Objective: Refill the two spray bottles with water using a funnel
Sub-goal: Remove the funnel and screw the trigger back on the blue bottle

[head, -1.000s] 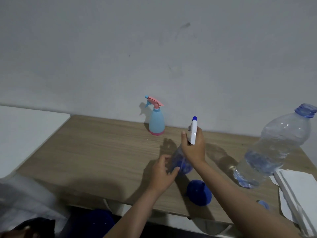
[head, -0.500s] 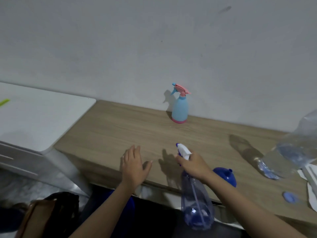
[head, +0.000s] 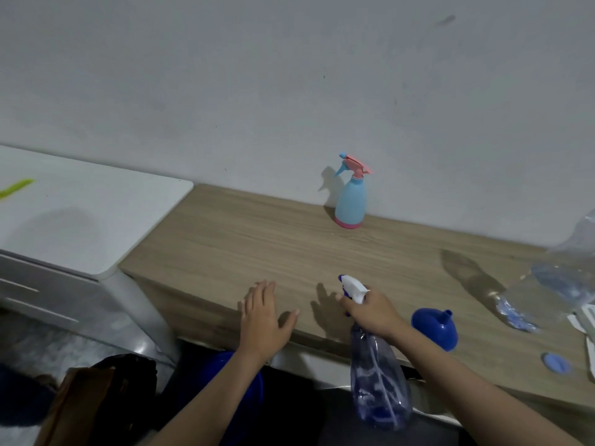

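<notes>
My right hand (head: pixel 370 312) grips the white and blue trigger head of a clear bluish spray bottle (head: pixel 380 387), which hangs below the front edge of the wooden table (head: pixel 257 249). My left hand (head: pixel 262 320) rests open, palm down, on the table's front edge. A light blue spray bottle with a pink trigger (head: pixel 351 196) stands upright at the back by the wall. A dark blue funnel (head: pixel 434 328) lies mouth down just right of my right hand. A large clear water bottle (head: pixel 560 284) lies tilted at the right edge, partly cut off.
A small blue cap (head: pixel 556 363) lies on the table near the front right. White paper (head: pixel 582 320) sits at the far right. A white cabinet (head: pixel 80 220) with a green object (head: pixel 16 189) adjoins the table's left. A dark bag (head: pixel 106 397) sits below.
My right hand lifted the clear spray bottle off the table and lowered it below the front edge. My left hand let go of it and went flat on the table. The view shifted left.
</notes>
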Available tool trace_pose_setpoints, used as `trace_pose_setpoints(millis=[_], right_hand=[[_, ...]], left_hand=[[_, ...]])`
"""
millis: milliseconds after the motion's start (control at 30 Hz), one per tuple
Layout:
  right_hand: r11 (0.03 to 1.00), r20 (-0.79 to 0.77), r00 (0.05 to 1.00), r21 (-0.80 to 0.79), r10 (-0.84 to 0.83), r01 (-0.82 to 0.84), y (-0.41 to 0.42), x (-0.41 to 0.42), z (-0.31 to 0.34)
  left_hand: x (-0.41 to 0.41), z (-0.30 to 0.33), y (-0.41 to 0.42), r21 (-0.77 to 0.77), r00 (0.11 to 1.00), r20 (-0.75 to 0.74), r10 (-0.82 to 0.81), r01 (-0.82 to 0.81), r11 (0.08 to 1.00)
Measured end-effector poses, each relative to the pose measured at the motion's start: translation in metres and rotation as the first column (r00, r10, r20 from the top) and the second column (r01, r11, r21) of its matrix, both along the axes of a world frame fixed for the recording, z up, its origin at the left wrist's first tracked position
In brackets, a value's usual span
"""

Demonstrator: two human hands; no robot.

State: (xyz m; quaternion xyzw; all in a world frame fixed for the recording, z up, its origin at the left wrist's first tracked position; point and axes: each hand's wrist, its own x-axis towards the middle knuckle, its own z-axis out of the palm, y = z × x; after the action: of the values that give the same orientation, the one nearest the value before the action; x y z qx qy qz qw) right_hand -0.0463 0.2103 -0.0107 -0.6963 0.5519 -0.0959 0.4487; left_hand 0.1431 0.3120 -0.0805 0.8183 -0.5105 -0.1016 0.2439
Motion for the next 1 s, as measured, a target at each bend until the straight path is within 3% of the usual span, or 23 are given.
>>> trace_pose_setpoints(millis=[100, 200, 300, 500, 667, 800, 1000], right_hand=[[0.987, 0.138, 0.979, -0.046, -0.149, 0.156, -0.009, 0.001, 0.01], [0.946, 0.334, 0.903, -0.087, -0.268, 0.313, -0.018, 0.002, 0.027], [0.911, 0.459, 0.828, -0.087, -0.323, 0.404, -0.03, 0.0, 0.05], [0.839, 0.674, 0.688, -0.188, -0.268, 0.511, -0.042, -0.006, 0.087], [0.696, 0.73, 0.641, -0.333, -0.236, 0.636, -0.055, -0.018, 0.09], [0.599, 0.68, 0.711, -0.498, -0.178, 0.627, -0.07, -0.031, 0.093], [0.714, 0.569, 0.81, -0.509, -0.139, 0.48, -0.113, -0.054, 0.104]], left_hand=[[-0.013, 0.014, -0.006, -0.128, 0.997, -0.07, -0.043, 0.033, 0.991], [-0.033, 0.033, -0.015, -0.227, 0.952, -0.262, -0.158, 0.099, 0.969], [-0.054, 0.045, -0.023, -0.257, 0.85, -0.42, -0.318, 0.224, 0.94], [-0.092, 0.06, -0.042, -0.305, 0.632, -0.64, -0.436, 0.311, 0.9], [-0.107, 0.075, -0.06, -0.389, 0.594, -0.645, -0.48, 0.286, 0.876], [-0.117, 0.074, -0.08, -0.382, 0.612, -0.647, -0.456, 0.258, 0.888], [-0.126, 0.074, -0.14, -0.336, 0.678, -0.646, -0.349, 0.158, 0.928]])
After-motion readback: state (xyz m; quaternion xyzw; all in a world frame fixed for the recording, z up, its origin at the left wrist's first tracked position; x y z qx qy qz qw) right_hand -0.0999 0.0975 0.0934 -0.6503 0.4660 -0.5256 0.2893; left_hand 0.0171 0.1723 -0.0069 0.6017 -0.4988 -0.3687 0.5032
